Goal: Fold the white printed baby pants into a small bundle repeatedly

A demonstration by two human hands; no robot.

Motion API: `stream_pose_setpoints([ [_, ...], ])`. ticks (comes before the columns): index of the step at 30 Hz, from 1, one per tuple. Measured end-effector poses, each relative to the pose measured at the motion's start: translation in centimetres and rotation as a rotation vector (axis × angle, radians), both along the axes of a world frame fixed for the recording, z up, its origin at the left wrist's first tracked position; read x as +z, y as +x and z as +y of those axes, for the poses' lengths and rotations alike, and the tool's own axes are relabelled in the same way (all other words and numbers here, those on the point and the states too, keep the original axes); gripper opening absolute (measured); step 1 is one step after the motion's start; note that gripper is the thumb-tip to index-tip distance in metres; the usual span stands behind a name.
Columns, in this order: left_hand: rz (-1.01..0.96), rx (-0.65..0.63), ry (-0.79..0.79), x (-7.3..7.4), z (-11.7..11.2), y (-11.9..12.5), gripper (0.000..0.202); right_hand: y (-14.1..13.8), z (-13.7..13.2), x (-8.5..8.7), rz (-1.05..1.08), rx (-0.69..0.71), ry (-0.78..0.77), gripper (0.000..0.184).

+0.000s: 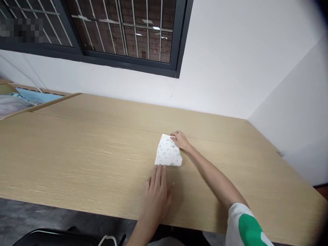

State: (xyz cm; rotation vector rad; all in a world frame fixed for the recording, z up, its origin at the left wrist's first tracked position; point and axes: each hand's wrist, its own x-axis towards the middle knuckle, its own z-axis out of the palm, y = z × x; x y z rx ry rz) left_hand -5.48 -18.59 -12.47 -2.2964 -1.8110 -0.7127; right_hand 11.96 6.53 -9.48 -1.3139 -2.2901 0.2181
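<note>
- Cloth (167, 152), white with small grey-green printed motifs and folded to a rough four-sided shape: we find it flat on the pale, wood-grained tabletop (77, 150), its far edge beside the thin straight seam (138, 128).
- Bare right hand (180, 140), reaching in from the right: its fingers are drawn together at the cloth's far right corner. We cannot make out whether they pinch the corner or merely rest on it.
- Bare left hand (156, 194), palm down: its fingers lie extended and nearly parallel, with nothing held that we can see. The fingertips meet or stop just short of the near edge; we cannot determine which.
- Key relation: from the right hand, we note that the cloth extends leftward and toward the body; from the left hand, it lies straight ahead. Its slightly longer axis appears to run near to far. The right hand is nearer, overlapping the corner.
</note>
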Motion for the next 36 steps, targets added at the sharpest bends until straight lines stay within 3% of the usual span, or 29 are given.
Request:
stream_pose_setpoints([
  [3, 0.068, 0.009, -0.032, 0.4, 1.4, 0.8, 0.059, -1.3, -3.2, 0.7, -0.057, 0.089, 0.111, 0.042],
  [7, 0.086, -0.031, -0.102, 0.5, 3.0, 0.7, 0.051, -3.5, -8.3, 1.4, -0.153, 0.556, 0.035, 0.053],
  [10, 0.090, -0.053, -0.146, 0.1, 3.4, 0.4, 0.047, -4.2, -10.5, 0.9, -0.184, 0.714, -0.051, 0.053],
  [13, 0.099, -0.050, -0.142, 0.0, 3.5, 0.4, 0.048, -4.1, -10.4, -0.1, -0.206, 0.682, -0.075, 0.051],
  [19, 0.126, -0.036, -0.117, 0.2, 3.5, 0.5, 0.053, -3.2, -6.6, -2.0, -0.287, 0.577, 0.060, 0.054],
  [30, 0.160, -0.039, -0.124, 0.5, 3.3, 0.4, 0.062, -1.3, -0.1, -2.2, -0.354, 0.411, 0.073, 0.059],
  [36, 0.173, -0.044, -0.109, 0.7, 3.4, 0.3, 0.061, -0.2, 2.0, -1.8, -0.365, 0.235, 0.020, 0.061],
])
